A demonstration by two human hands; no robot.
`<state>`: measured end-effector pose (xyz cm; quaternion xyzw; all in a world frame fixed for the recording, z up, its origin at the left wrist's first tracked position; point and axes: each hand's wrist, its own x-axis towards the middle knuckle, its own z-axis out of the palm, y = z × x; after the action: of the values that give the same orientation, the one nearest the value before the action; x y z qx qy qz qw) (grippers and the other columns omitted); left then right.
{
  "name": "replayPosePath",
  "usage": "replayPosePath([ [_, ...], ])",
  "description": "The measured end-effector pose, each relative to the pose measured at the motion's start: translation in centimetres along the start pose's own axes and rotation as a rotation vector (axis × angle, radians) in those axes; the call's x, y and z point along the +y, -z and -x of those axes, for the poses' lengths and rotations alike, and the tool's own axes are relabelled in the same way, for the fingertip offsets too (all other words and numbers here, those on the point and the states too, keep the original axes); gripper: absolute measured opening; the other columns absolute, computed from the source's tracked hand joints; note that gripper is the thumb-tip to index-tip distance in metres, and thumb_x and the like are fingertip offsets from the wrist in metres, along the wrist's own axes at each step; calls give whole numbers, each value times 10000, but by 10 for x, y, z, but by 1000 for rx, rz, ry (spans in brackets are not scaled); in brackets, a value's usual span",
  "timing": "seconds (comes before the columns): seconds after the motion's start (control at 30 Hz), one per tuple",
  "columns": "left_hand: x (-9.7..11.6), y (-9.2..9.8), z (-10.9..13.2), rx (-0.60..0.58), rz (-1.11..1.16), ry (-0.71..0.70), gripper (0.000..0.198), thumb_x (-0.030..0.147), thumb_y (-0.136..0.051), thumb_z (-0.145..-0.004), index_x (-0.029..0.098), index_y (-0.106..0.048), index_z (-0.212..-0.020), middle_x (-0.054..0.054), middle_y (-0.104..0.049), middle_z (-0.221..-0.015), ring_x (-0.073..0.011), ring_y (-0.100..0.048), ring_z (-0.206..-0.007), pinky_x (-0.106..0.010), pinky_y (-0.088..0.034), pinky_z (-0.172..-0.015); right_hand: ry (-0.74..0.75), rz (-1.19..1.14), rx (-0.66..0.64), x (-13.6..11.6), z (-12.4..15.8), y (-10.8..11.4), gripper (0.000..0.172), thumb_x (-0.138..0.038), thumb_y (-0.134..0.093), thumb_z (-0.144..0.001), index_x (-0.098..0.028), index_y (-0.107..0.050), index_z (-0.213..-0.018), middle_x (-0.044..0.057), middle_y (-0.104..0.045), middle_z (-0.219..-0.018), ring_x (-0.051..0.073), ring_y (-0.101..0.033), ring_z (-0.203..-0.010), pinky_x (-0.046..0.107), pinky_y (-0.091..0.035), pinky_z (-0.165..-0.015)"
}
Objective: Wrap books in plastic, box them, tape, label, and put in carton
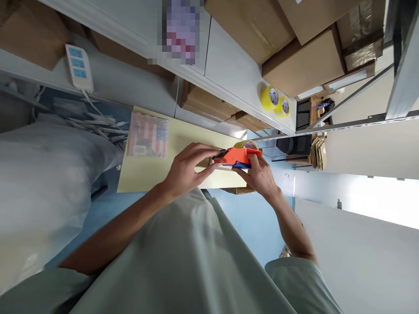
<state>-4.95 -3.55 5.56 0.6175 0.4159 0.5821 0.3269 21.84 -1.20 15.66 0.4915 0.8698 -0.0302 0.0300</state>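
An orange tape dispenser (237, 154) with a blue part underneath is held level in front of me, above the table. A roll of yellow tape (246, 144) shows at its far side. My right hand (262, 176) is wrapped round the dispenser's right end, thumb on the orange body. At the dark left end, my left hand (183, 168) holds it between thumb and fingertips. Whether those fingertips also pinch the tape's loose end cannot be made out. Behind the hands and dispenser, something brown like cardboard is partly hidden.
A pale yellow table (144, 174) bears a flat packet with a flag-like print (149, 135). Two yellow tape rolls (275, 100) and cardboard boxes (304, 61) stand on the shelf. A white power strip (78, 67) hangs left, above a large whitish bag (49, 183).
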Motion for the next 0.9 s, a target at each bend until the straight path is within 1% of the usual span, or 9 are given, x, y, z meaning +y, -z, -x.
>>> replayPosePath([
  [0.17,2,0,7,31,-47,-9,180,380,-759,-1080,294,-829,-1221,-50,-851,-1184,-229,-781,-1085,-402,-634,-1003,10,0,-42,-8,2,8,634,-584,-699,-1093,-216,-467,-1556,201,-772,-1249,394,-787,-1134,591,-711,-940],
  [0.27,1,0,11,56,-57,-20,184,357,-770,-1075,311,-832,-1241,-43,-846,-1165,-226,-776,-1083,-396,-631,-1000,27,-10,-52,-10,2,9,620,-586,-697,-1093,-224,-475,-1545,209,-761,-1294,400,-779,-1172,601,-699,-978],
  [0.33,-1,-1,15,58,-65,-13,202,365,-764,-1079,310,-832,-1261,-48,-840,-1157,-226,-769,-1084,-390,-628,-998,33,-8,-62,-10,2,7,595,-586,-696,-1092,-230,-489,-1522,207,-755,-1304,400,-775,-1178,599,-696,-979],
  [0.43,-5,-1,20,29,-59,20,233,403,-742,-1091,306,-830,-1283,-54,-833,-1154,-226,-757,-1080,-383,-624,-992,42,-5,-90,-7,1,2,566,-586,-691,-1094,-239,-502,-1498,196,-754,-1299,396,-770,-1181,587,-699,-956],
  [0.53,-6,4,22,-24,-14,78,262,455,-759,-1071,294,-836,-1263,-59,-833,-1149,-238,-748,-1088,-392,-617,-1003,31,-4,-141,-7,1,-1,591,-599,-707,-1081,-238,-509,-1504,188,-765,-1277,395,-768,-1178,567,-695,-942],
  [0.63,-6,12,19,-89,91,189,354,537,-821,-992,277,-842,-1232,-69,-828,-1171,-255,-740,-1097,-395,-616,-979,-15,-16,-236,-10,1,2,654,-649,-740,-1044,-231,-537,-1504,179,-786,-1257,381,-787,-1115,513,-687,-897],
  [0.73,-13,13,15,-194,258,391,416,611,-818,-942,251,-852,-1148,-72,-823,-1122,-242,-734,-997,-367,-609,-869,-84,-31,-363,-15,-2,11,710,-713,-769,-999,-232,-584,-1487,161,-811,-1243,360,-805,-1039,446,-657,-831],
  [0.83,-28,-1,17,-262,462,624,485,693,-837,-876,219,-832,-983,-65,-808,-982,-223,-716,-872,-358,-590,-800,-138,-45,-496,-20,-8,20,703,-741,-761,-994,-229,-634,-1459,121,-840,-1121,332,-813,-970,385,-603,-798],
  [0.9,-39,-15,22,-251,602,739,558,752,-891,-784,212,-804,-901,-63,-796,-925,-226,-715,-861,-363,-589,-804,-172,-42,-582,-24,-13,24,656,-751,-739,-1007,-227,-675,-1395,95,-840,-1028,310,-807,-920,355,-561,-770],
])
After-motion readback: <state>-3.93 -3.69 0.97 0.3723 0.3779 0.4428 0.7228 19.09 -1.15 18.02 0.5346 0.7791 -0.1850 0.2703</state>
